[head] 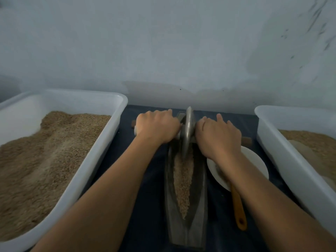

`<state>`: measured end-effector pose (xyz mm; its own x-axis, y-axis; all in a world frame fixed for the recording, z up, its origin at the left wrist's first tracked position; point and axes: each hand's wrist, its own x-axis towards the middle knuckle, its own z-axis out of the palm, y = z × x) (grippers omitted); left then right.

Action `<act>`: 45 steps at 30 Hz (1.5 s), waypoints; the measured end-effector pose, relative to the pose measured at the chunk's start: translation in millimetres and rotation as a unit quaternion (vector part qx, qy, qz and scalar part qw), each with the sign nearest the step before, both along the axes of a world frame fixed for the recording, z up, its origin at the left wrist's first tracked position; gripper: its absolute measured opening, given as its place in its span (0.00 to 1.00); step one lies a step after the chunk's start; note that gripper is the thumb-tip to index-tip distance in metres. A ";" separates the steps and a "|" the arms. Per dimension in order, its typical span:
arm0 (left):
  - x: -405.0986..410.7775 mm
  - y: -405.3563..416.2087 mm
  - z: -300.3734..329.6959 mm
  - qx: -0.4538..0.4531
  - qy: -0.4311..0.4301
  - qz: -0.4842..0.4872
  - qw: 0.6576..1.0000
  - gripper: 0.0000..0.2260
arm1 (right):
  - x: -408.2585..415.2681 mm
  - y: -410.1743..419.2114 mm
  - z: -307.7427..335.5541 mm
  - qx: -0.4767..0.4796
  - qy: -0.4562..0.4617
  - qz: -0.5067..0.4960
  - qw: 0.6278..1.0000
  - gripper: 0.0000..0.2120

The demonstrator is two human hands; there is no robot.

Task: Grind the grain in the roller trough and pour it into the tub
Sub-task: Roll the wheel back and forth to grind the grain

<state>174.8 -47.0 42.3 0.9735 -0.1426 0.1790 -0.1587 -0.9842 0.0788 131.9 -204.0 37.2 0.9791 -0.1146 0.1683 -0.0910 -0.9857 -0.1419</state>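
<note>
A long dark metal roller trough [198,206] lies lengthwise in front of me, with a strip of tan grain [182,180] along its groove. A metal roller disc [188,131] stands upright at the trough's far end, on a wooden axle handle that sticks out both sides. My left hand [157,127] grips the axle left of the disc. On the right part of the axle rests my right hand [218,137], its fingers stretched forward over it. A white tub [283,146] at the right holds ground grain.
At the left stands a big white tub [101,148] heaped with whole grain. A white plate [254,162] with a yellow-handled spoon [238,208] lies right of the trough, partly under my right forearm. A pale wall rises close behind the dark tabletop.
</note>
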 end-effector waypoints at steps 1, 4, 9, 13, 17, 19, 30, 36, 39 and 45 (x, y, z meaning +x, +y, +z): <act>-12.0 3.5 -4.8 0.006 -0.024 -0.008 1.000 0.18 | -13.6 0.9 -2.8 -0.002 -0.004 0.011 1.000 0.29; -79.3 18.8 -26.3 -0.034 -0.169 -0.034 0.984 0.21 | -74.7 2.4 -16.4 -0.026 -0.058 0.059 0.996 0.30; -100.7 15.2 -26.8 -0.059 -0.187 -0.066 0.978 0.26 | -107.0 -4.6 -21.5 -0.042 -0.114 0.055 0.991 0.29; -19.5 4.3 -13.7 -0.054 -0.040 -0.009 0.998 0.25 | -24.0 -3.4 -6.5 -0.014 -0.016 0.037 0.999 0.31; 23.7 -1.3 3.6 -0.114 0.092 0.032 0.989 0.20 | 36.5 -0.4 19.2 0.003 -0.009 -0.021 1.000 0.25; 10.3 -2.6 0.2 -0.089 0.064 0.021 0.994 0.19 | 26.3 -1.1 14.6 -0.017 -0.002 -0.002 1.000 0.25; -70.2 13.7 -20.1 -0.043 -0.097 -0.017 0.994 0.25 | -53.9 -1.8 -12.7 -0.019 -0.037 0.068 0.997 0.33; 15.3 -6.7 7.9 -0.093 0.074 0.025 0.993 0.19 | 39.7 -7.0 12.6 0.040 0.060 -0.061 0.996 0.26; -9.7 -7.1 2.0 -0.047 0.023 0.016 0.999 0.21 | 12.7 -7.8 1.8 0.000 0.066 -0.021 0.998 0.24; -97.7 21.9 -37.2 -0.081 -0.133 -0.019 0.988 0.24 | -90.3 -0.6 -17.6 -0.035 -0.071 0.043 0.996 0.32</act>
<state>77.1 -25.1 5.1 0.8837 -0.1274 0.4503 -0.2317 -0.9551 0.1846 41.6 -204.7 19.6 0.9507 -0.0143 0.3097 0.0107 -0.9968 -0.0788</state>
